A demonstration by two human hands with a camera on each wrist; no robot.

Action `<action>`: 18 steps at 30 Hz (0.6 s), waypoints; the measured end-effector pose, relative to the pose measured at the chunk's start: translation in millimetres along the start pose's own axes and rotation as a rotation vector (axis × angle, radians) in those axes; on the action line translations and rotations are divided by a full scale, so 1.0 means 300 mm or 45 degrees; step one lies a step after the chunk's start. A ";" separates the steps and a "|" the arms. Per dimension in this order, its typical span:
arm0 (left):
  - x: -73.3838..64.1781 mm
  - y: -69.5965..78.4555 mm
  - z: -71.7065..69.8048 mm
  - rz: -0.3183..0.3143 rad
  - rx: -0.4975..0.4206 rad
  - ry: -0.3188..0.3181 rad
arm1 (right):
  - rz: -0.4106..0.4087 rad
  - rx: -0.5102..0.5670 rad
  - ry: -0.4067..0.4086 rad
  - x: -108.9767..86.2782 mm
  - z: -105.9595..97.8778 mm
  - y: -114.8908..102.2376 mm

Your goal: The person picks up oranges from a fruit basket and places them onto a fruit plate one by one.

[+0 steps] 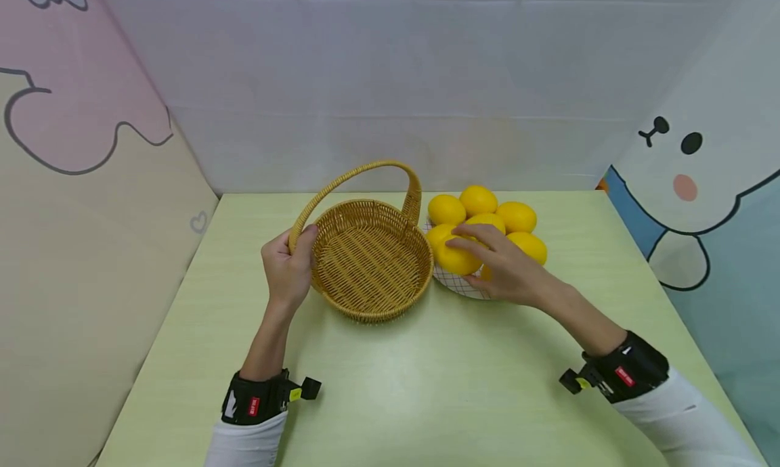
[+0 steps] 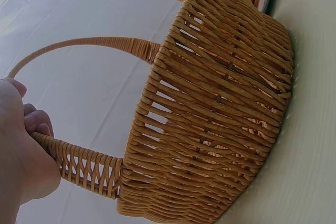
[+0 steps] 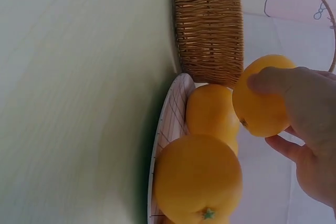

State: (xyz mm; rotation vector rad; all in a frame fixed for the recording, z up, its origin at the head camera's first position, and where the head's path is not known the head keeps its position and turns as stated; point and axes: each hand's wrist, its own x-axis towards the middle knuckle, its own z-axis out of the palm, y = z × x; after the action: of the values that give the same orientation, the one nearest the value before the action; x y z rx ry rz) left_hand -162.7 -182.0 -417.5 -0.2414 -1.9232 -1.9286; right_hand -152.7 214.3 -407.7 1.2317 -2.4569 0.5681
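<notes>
My left hand (image 1: 288, 267) grips the handle of a round wicker basket (image 1: 373, 267), with the fingers wrapped round it in the left wrist view. Nothing lies inside the basket, which stands on the table. Over at the right, my right hand (image 1: 510, 269) holds an orange (image 3: 265, 100) between thumb and fingers. This orange is lifted above a checked plate (image 1: 458, 285) in the right wrist view. Several more oranges (image 1: 516, 216) rest on that plate, some partly hidden behind the hand. The basket's right side is close beside the plate's left edge.
Both things stand on a pale green table (image 1: 402, 392). A whitish sheet (image 1: 390, 81) rises behind the table's back edge. Panels with cartoon drawings (image 1: 685, 183) flank it left and right. Black bands (image 1: 630, 369) with small cameras sit on both wrists.
</notes>
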 end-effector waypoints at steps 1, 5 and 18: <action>0.000 0.000 0.000 0.002 0.002 0.000 | -0.007 -0.006 -0.010 -0.005 0.007 0.003; 0.000 0.002 0.000 0.010 0.014 0.000 | -0.028 -0.060 -0.058 -0.018 0.028 0.009; -0.002 0.002 0.001 -0.005 0.024 0.003 | -0.060 -0.212 -0.192 -0.039 0.063 0.009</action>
State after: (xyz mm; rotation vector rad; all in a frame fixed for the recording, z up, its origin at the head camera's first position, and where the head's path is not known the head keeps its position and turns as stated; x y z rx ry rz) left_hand -161.9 -181.5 -417.2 -0.2294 -1.9408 -1.9115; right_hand -150.4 214.5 -430.1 1.3026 -2.5301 0.2602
